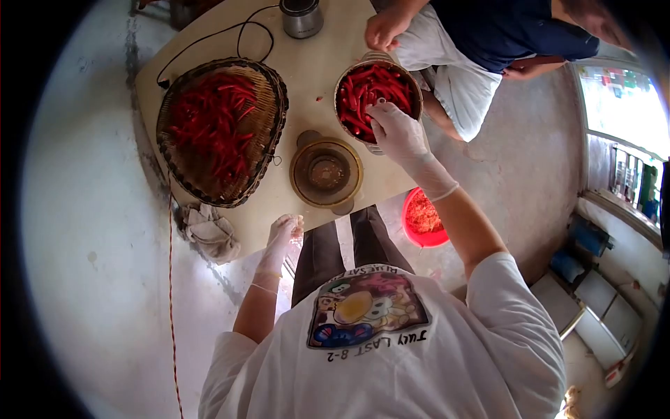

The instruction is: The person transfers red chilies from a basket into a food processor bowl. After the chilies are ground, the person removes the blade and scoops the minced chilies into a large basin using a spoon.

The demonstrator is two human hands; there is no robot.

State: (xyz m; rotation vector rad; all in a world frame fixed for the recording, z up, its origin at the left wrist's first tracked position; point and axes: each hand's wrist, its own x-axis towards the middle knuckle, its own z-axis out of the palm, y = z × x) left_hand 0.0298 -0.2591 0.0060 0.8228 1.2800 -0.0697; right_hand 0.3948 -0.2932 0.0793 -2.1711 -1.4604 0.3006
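My right hand, in a clear glove, reaches over the near rim of a round pot full of red chili peppers. Its fingers are bent together at the peppers; what they hold, if anything, is too small to tell. Also gloved, my left hand hangs at the table's near edge with its fingers curled, and whether something is in them cannot be made out. Between the hands, a brass-coloured bowl stands on the table. More red peppers lie in a wicker basket at the left.
A co-worker's hand is above the pot's far side. A metal appliance with a black cord stands at the table's far edge. A grey cloth lies at the near left corner. Below right is a red basin of chopped red food.
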